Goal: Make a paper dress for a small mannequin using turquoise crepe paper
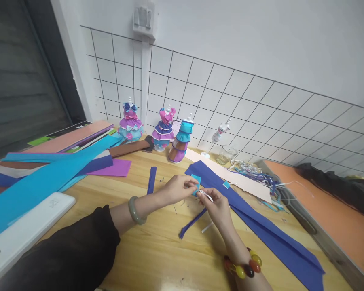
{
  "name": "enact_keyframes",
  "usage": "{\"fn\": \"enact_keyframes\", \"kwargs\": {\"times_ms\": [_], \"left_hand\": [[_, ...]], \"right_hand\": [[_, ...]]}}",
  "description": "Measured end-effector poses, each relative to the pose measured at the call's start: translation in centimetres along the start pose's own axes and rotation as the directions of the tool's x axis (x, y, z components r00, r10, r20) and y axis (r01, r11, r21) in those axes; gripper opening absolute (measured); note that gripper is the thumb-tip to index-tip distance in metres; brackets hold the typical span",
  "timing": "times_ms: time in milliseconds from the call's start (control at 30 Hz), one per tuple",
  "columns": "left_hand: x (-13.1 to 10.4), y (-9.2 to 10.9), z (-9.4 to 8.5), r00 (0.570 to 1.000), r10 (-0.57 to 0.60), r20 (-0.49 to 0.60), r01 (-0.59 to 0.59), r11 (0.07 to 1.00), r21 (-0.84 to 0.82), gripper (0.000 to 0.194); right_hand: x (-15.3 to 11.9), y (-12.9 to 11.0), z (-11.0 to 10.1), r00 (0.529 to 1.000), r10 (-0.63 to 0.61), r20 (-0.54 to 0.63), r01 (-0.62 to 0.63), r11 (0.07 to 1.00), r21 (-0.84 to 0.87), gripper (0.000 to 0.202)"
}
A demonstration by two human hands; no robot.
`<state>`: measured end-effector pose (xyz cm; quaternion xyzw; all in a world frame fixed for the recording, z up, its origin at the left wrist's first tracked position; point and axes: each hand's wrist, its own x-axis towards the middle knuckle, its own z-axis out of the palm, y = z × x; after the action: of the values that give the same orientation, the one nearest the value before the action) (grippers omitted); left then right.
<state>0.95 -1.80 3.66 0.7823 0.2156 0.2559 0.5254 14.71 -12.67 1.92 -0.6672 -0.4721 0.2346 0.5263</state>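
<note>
My left hand [182, 188] pinches a small turquoise piece of crepe paper [196, 180] between thumb and fingers. Close beside it, my right hand [216, 206] is closed on a small white looped thing [206, 195]; its kind is too small to make out. The fingertips of both hands nearly meet at the turquoise piece. Below them lie a narrow dark blue strip [192, 223] and a thin white strip [207, 227]. A long dark blue crepe paper sheet [261, 226] passes behind and to the right of my right hand, with a small turquoise scrap [226, 184] on it.
Several small dress forms stand along the wall grid, including a paper-dressed one [182, 139] and a white one [221, 132]. Near them are a glass cup [226, 154] and tangled ribbons [255, 171]. Turquoise paper [48, 178] and a white power bank-like slab [33, 230] lie left.
</note>
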Motion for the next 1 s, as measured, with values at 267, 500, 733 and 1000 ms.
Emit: {"fn": "enact_keyframes", "kwargs": {"times_ms": [267,500,733,1000], "left_hand": [[-0.5,0.9,-0.6,0.990,0.021,-0.137,-0.033,0.996,-0.081,0.040],[-0.8,1.2,-0.6,0.995,0.023,-0.094,-0.020,0.999,0.030,0.056],[-1.3,1.5,-0.3,0.981,0.141,0.134,-0.172,0.952,0.254,0.055],[-0.9,0.7,-0.3,0.977,0.146,0.157,-0.205,0.849,0.486,0.046]], "right_hand": [[1.3,-0.5,-1.9,0.984,-0.138,0.117,0.172,0.910,-0.377,0.022],[8.3,-0.8,-13.9,0.949,-0.223,-0.224,-0.005,0.698,-0.716,0.038],[4.9,3.5,-15.9,0.971,-0.098,-0.220,-0.094,0.684,-0.723,0.042],[-1.0,5.5,-12.8,0.994,-0.001,-0.111,-0.068,0.784,-0.617,0.045]]}}
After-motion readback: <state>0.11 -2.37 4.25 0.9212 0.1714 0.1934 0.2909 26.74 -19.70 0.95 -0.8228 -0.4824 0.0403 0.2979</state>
